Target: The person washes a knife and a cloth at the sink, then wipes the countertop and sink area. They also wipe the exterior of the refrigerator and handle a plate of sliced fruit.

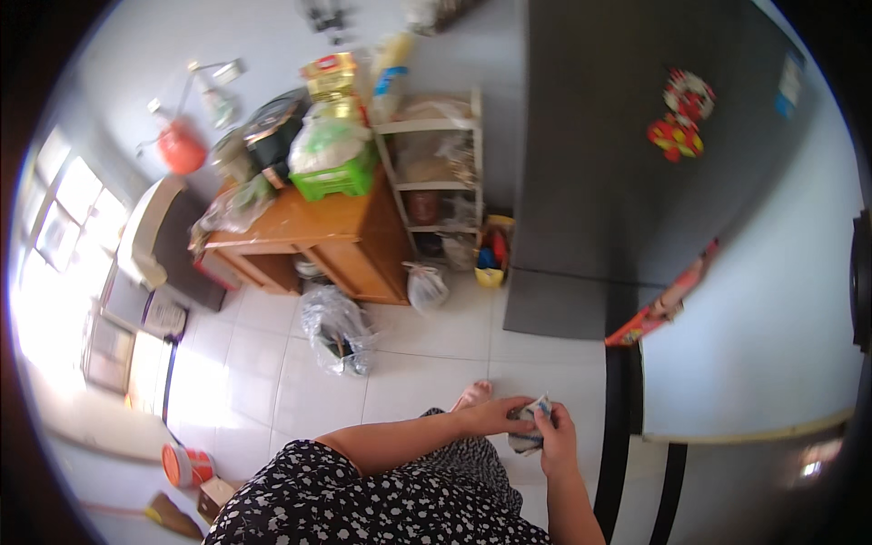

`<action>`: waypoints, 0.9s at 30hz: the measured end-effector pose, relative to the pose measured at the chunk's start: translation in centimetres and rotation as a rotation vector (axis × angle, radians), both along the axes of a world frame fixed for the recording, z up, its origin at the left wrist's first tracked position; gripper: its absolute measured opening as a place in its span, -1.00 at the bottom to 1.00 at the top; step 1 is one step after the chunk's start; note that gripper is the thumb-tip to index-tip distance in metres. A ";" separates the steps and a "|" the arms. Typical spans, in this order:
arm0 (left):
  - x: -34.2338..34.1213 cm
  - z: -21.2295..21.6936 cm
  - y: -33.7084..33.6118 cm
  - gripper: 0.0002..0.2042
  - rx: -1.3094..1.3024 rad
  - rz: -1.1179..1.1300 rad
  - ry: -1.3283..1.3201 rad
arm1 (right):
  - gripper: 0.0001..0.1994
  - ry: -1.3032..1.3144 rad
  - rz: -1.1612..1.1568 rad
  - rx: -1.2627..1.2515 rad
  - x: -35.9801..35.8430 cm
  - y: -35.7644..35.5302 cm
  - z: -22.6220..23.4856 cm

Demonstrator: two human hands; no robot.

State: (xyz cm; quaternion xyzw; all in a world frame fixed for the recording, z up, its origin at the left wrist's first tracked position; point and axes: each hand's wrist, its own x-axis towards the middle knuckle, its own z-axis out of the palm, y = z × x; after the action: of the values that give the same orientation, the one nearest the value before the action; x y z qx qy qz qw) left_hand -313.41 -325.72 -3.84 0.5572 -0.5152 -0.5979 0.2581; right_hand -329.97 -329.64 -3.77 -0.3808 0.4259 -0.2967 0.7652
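A small folded cloth (526, 441), pale with dark markings, is held in front of my body at the lower right. My left hand (495, 416) reaches in from the left, its fingers closed on the upper left side of the cloth. From below comes my right hand (558, 438), thumb and fingers gripping the cloth's right side. The two hands almost meet across it. It looks bunched up, and its full shape is hidden by my fingers.
Ahead stands a dark grey refrigerator (581, 163). Left of it are a white shelf rack (427, 186) and a wooden cabinet (354, 227) bearing a green basket (334, 180). On the tiled floor lie a clear plastic bag (336, 331) and a white bag (426, 289). A red-and-white bucket (188, 465) sits lower left.
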 end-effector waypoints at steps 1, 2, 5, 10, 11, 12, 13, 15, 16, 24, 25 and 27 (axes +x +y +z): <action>0.8 1.5 1.2 -0.48 0.000 -0.024 -0.115 | -0.81 0.140 -0.001 -0.178 0.5 0.8 -0.1; 1.6 3.1 2.5 -0.51 0.007 -0.047 -0.231 | -0.82 0.170 0.013 -0.236 0.9 1.5 0.3; 4.4 3.7 6.9 -0.63 0.012 0.101 -0.035 | -0.89 0.233 0.082 -0.324 2.7 3.7 2.7; 8.2 3.0 14.1 -0.72 -0.246 0.284 0.252 | -0.88 0.084 0.250 -0.352 7.5 8.3 5.4; 9.9 3.1 15.9 -0.75 -0.269 0.328 0.281 | -0.87 0.095 0.311 -0.365 9.3 9.5 6.1; 11.9 3.6 17.8 -0.76 -0.240 0.357 0.303 | -0.86 0.107 0.376 -0.382 11.3 10.6 6.7; 14.1 4.6 19.6 -0.76 -0.205 0.370 0.319 | -0.85 0.095 0.410 -0.441 13.1 11.9 7.4; 18.1 6.1 24.1 -0.78 -0.202 0.460 0.397 | -0.85 0.007 0.435 -0.442 17.6 14.3 7.4; 20.0 6.9 27.0 -0.78 -0.192 0.572 0.462 | -0.85 -0.032 0.450 -0.430 20.3 15.9 7.1; 36.9 8.8 55.1 -0.65 -0.334 1.326 1.028 | -0.85 -0.295 0.793 -0.132 43.0 32.5 8.0; 38.2 8.4 58.7 -0.64 -0.419 1.333 1.004 | -0.84 -0.339 0.828 -0.010 45.6 34.6 9.3; 39.8 8.5 64.5 -0.63 -0.555 1.508 1.061 | -0.85 -0.549 0.903 0.320 51.1 37.3 10.8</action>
State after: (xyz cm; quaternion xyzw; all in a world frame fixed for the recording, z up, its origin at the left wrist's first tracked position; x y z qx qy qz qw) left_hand -273.65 -261.18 4.67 0.3181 0.0390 -0.3058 0.8965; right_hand -278.85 -292.33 7.02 -0.3132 0.0447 0.0411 0.9477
